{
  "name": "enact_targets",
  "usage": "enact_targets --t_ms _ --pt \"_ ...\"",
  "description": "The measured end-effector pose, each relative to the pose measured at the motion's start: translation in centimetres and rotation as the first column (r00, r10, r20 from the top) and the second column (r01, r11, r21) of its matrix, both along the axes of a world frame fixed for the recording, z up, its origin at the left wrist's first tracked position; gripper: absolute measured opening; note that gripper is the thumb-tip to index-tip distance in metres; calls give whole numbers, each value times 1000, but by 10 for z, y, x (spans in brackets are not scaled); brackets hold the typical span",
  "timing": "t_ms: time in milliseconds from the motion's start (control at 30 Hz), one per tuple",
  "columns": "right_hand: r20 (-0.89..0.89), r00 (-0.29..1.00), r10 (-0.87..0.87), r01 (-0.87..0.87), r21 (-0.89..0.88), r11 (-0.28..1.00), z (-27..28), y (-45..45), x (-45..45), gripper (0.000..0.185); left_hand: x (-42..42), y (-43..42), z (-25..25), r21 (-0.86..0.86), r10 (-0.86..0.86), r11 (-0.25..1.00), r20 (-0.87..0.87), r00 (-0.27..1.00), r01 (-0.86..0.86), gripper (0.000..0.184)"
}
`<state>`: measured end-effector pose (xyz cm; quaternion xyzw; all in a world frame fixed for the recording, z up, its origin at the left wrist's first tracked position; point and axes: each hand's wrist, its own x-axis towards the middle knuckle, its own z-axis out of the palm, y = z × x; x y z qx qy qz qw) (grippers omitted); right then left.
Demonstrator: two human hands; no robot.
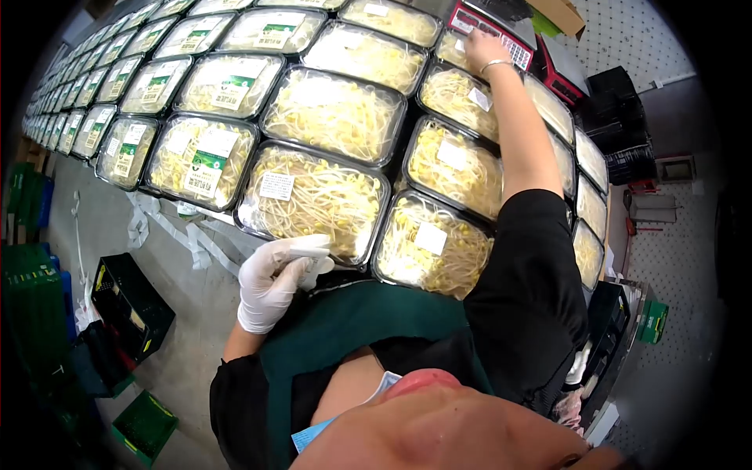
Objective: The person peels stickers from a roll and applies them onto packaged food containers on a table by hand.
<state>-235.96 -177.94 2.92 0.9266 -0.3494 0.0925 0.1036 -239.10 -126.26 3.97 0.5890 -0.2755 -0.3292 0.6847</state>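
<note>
My left hand [272, 283] wears a white glove and is closed around something white and flat at the fingertips that I cannot make out. It is beside the front edge of a clear-lidded tray of bean sprouts [321, 200] with a white label. My bare right hand [482, 53], a bracelet at its wrist, reaches to the far side. Its fingers are bent together over a smaller-looking sprout tray [452, 48], close to the red scale's keypad [501, 43]. Whatever lies under those fingertips is hidden. Another labelled sprout tray [432, 244] sits near my green apron [352, 321].
Rows of packed trays [231, 84] with green-and-white labels stretch to the far left. White paper ribbon [192, 239] trails by the table edge. On the floor lie a black crate [133, 305] and a green crate [146, 425]. Stacked black trays [619, 117] stand at right.
</note>
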Motion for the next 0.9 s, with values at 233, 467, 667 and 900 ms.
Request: enact_targets --t_ms 233,467,667,900 --pt "18 999 33 -37 268 963 34 20 -85 30 5 17 1 5 -52 999 -77 996 53 22" --pt "131 991 -13 -68 595 801 25 71 -93 25 2 17 -8 -50 -113 992 12 994 113 18" --pt "189 960 206 -212 12 977 18 75 -87 24 5 31 -17 -27 -111 993 62 992 113 15" --pt "107 991 80 -107 281 954 19 67 -69 23 4 46 -11 -52 -113 993 -64 991 110 12"
